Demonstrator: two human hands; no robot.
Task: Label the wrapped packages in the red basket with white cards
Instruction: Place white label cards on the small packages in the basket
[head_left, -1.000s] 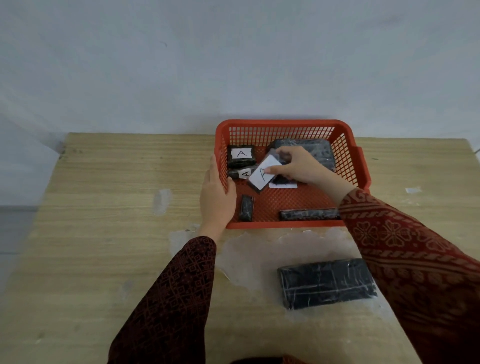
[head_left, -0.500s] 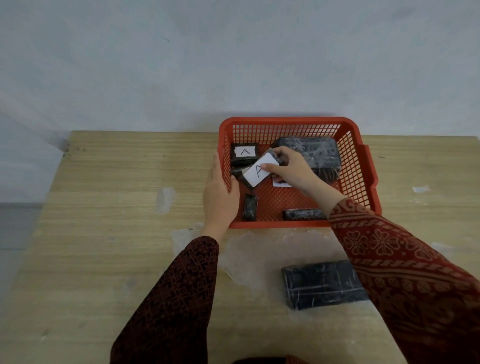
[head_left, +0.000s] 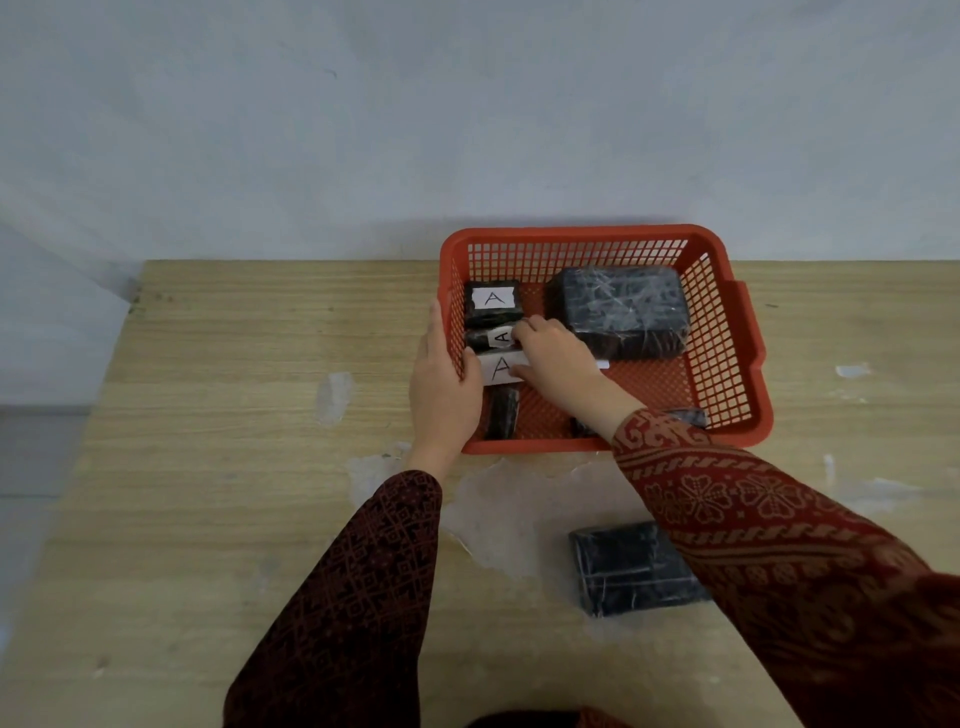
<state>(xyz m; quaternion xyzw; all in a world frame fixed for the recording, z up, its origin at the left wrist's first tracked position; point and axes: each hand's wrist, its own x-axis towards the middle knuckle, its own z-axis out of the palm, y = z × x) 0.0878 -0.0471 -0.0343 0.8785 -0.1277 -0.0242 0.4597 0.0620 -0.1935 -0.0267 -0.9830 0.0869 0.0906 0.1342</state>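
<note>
**Pressing a white card into the red basket**

Reaching into the red basket (head_left: 602, 244), the right hand (head_left: 553, 358) lay palm down on a white card (head_left: 500, 368) marked "A", fingers flat and spread rather than closed around it. The card sat against the basket's left wall, over a dark wrapped package whose lower end (head_left: 503, 413) showed beneath it. The left hand (head_left: 442, 387) held the basket's left wall, its grip clamped on the rim with the thumb inside. Behind the card lay two more small packages, each with an "A" label: one at the back left corner (head_left: 492, 303) and one (head_left: 488, 339) just in front of it. A large wrapped package (head_left: 621, 309) filled the back right. Another slim package (head_left: 688, 415) lay near the front wall, partly hidden by the right sleeve. Outside the basket, a wrapped package (head_left: 631, 569) rested on the wooden counter (head_left: 234, 441).
</note>
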